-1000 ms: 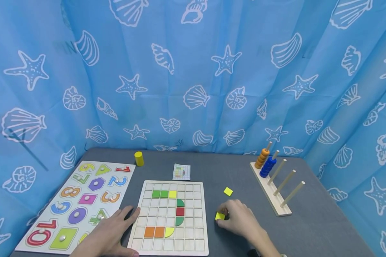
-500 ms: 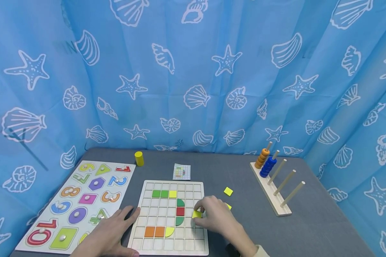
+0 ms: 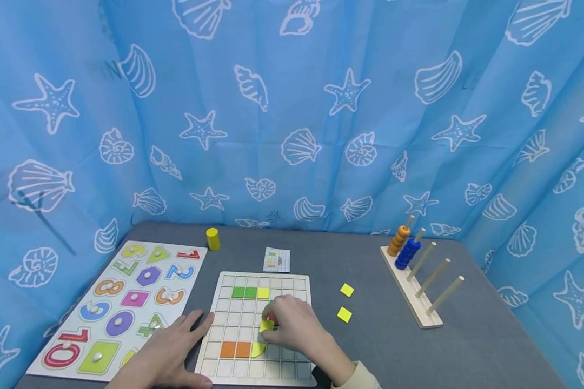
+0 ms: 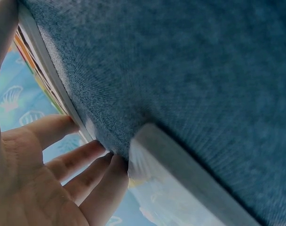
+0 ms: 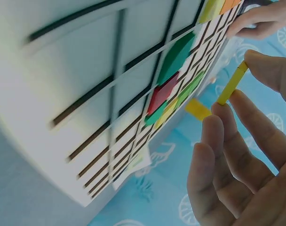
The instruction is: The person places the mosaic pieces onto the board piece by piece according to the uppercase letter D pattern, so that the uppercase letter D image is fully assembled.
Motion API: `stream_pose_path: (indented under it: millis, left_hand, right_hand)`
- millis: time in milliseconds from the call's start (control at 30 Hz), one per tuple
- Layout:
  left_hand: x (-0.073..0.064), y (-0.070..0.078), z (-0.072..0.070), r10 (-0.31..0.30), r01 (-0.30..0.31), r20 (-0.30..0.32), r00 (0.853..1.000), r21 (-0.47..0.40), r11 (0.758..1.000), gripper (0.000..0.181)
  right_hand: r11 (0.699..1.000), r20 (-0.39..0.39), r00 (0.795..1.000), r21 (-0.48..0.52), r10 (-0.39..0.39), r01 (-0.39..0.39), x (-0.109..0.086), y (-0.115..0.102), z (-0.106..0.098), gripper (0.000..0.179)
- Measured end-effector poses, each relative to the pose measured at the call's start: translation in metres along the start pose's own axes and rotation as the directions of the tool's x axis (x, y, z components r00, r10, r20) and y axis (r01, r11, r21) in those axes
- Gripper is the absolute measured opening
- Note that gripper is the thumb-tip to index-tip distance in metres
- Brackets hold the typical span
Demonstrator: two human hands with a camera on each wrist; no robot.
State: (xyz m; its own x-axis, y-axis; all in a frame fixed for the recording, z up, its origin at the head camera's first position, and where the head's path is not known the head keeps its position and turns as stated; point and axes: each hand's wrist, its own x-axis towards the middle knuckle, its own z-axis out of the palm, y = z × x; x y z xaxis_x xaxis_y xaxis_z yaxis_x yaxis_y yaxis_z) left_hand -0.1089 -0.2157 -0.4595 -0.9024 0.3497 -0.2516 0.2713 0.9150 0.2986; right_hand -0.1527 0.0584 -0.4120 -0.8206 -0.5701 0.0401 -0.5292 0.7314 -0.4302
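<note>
My right hand (image 3: pixel 299 327) pinches a yellow square tile (image 3: pixel 266 326) between thumb and fingers. The tile is above the middle of a white gridded board (image 3: pixel 233 319); in the right wrist view the pinched yellow tile (image 5: pixel 232 84) stands on edge, apart from the board. Resting at the board's left edge, my left hand (image 3: pixel 167 351) has its fingers spread and relaxed. On the board lie green squares (image 3: pixel 244 292), a yellow square (image 3: pixel 263 293), orange squares (image 3: pixel 236 349) and a yellow quarter-round piece (image 3: pixel 258 350). Red and green pieces are partly hidden behind my right hand.
Two loose yellow tiles (image 3: pixel 345 302) lie right of the board. A small pattern card (image 3: pixel 276 260) and a yellow cylinder (image 3: pixel 212 239) stand behind it. At left is a number-and-shape puzzle (image 3: pixel 126 310); at right, a peg stand (image 3: pixel 413 294) with orange and blue rings.
My right hand has carried the yellow tile leftward from the table beside the board to over the board's middle. The left hand stays at the board's left edge. The head view shifts slightly.
</note>
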Motion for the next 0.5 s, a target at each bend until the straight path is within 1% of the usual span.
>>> stream_pose_path:
  millis: [133,233,300,500]
  left_hand:
    - [0.0,-0.001,0.002,0.008,-0.008,-0.023,1.0,0.007,1.0,0.128]
    - [0.0,-0.002,0.004,0.013,-0.013,-0.031,0.999,0.005,1.0,0.128]
    - [0.0,-0.002,0.004,0.012,-0.012,-0.032,0.999,0.003,1.0,0.128]
    - [0.0,0.0,0.002,0.0,0.0,-0.025,1.0,0.011,1.0,0.128]
  right_hand:
    - [0.999,0.001,1.0,-0.024,-0.027,0.027,0.007,-0.01,0.004,0.019]
    - [0.999,0.006,1.0,-0.042,-0.027,0.027,0.013,-0.017,0.008,0.02]
    - [0.998,0.012,1.0,-0.058,-0.025,0.026,0.016,-0.021,0.011,0.021]
    - [0.997,0.01,0.999,-0.064,-0.038,0.038,0.024,-0.029,0.019,0.021]
